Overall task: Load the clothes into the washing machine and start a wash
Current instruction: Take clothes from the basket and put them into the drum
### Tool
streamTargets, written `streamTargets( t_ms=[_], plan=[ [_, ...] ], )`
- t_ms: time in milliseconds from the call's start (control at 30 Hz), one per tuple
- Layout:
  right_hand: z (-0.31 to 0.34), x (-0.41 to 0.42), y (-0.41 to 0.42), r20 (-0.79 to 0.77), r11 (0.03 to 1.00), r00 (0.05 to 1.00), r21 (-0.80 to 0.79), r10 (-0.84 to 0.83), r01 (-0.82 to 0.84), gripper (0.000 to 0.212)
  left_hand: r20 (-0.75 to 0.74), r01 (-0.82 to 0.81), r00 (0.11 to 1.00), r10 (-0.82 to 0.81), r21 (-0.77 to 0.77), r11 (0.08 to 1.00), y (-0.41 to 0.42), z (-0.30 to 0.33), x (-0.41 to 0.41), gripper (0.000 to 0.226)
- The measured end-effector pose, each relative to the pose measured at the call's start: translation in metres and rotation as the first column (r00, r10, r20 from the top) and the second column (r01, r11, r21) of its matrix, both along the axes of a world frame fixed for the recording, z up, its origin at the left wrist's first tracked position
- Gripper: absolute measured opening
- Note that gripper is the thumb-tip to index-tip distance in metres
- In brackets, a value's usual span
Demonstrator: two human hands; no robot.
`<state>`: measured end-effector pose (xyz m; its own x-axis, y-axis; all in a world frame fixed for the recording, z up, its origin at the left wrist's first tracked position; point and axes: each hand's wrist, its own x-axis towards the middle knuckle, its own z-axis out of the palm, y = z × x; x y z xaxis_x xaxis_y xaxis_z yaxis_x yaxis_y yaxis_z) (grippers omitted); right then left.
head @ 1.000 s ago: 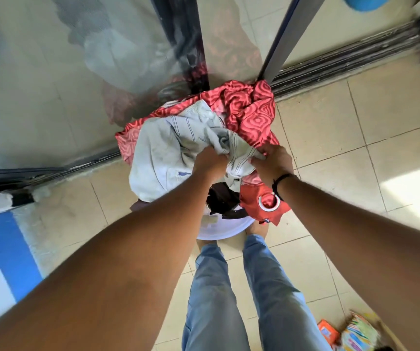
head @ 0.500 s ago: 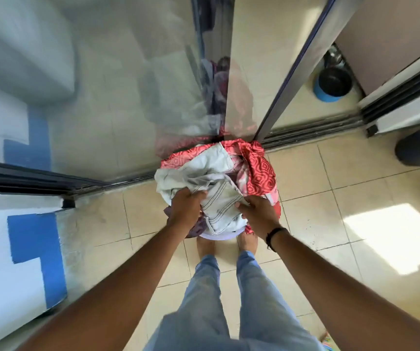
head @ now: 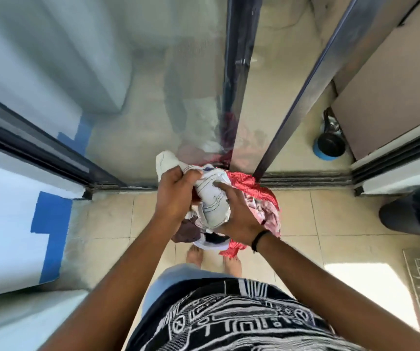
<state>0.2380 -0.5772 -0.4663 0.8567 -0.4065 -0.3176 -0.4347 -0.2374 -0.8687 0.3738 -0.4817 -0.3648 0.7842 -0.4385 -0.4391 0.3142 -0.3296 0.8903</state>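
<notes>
Here, at a sliding glass door (head: 133, 102), a person's left hand (head: 176, 196) and right hand (head: 239, 219) both grip a bundle of clothes (head: 215, 206) held between them above the tiled floor (head: 330, 219), no washing machine in view.

The clothes bundle (head: 216, 206) sits just before the glass sliding door (head: 153, 84), whose dark frame post (head: 236, 79) blocks the way ahead. Right of that post a gap opens onto bare floor, with a blue-rimmed pot (head: 328, 145) beyond.
</notes>
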Motion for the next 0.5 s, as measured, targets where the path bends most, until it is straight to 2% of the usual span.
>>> streamTargets(
  t_ms=[67, 100, 233, 300, 367, 433, 500],
  plan=[
    [0.0, 0.006, -0.001, 0.039, 0.999, 0.999, -0.032, -0.029, 0.031, 0.112, -0.008, -0.034, 0.999, 0.033, -0.069, 0.997, -0.006, 0.022, -0.005, 0.014],
    [-0.001, 0.011, -0.002, 0.08, 0.997, 0.995, -0.04, -0.057, 0.06, 0.107, -0.005, -0.046, 0.999, 0.046, -0.102, 0.994, -0.008, 0.032, -0.007, 0.014],
    [0.001, 0.017, -0.008, 0.245, 0.97, 0.95, -0.099, -0.192, 0.221, 0.052, 0.042, 0.001, 0.999, 0.008, -0.208, 0.978, -0.006, 0.064, -0.02, 0.028],
    [0.006, 0.014, -0.018, 0.247, 0.953, 0.947, -0.17, -0.205, 0.25, 0.045, 0.061, 0.021, 0.998, -0.005, -0.26, 0.965, -0.003, 0.073, -0.027, 0.024],
    [0.017, 0.017, -0.031, 0.258, 0.928, 0.945, -0.257, -0.203, 0.269, 0.028, 0.07, 0.02, 0.998, 0.001, -0.295, 0.955, -0.003, 0.078, -0.03, 0.016],
    [0.036, 0.022, -0.044, 0.323, 0.914, 0.909, -0.216, -0.264, 0.342, 0.018, 0.062, -0.03, 0.997, 0.053, -0.328, 0.944, 0.0, 0.076, -0.025, 0.024],
    [0.06, 0.026, -0.051, 0.344, 0.914, 0.885, -0.142, -0.315, 0.38, 0.024, 0.1, -0.065, 0.989, 0.107, -0.359, 0.931, 0.007, 0.07, -0.017, 0.033]
  ],
)
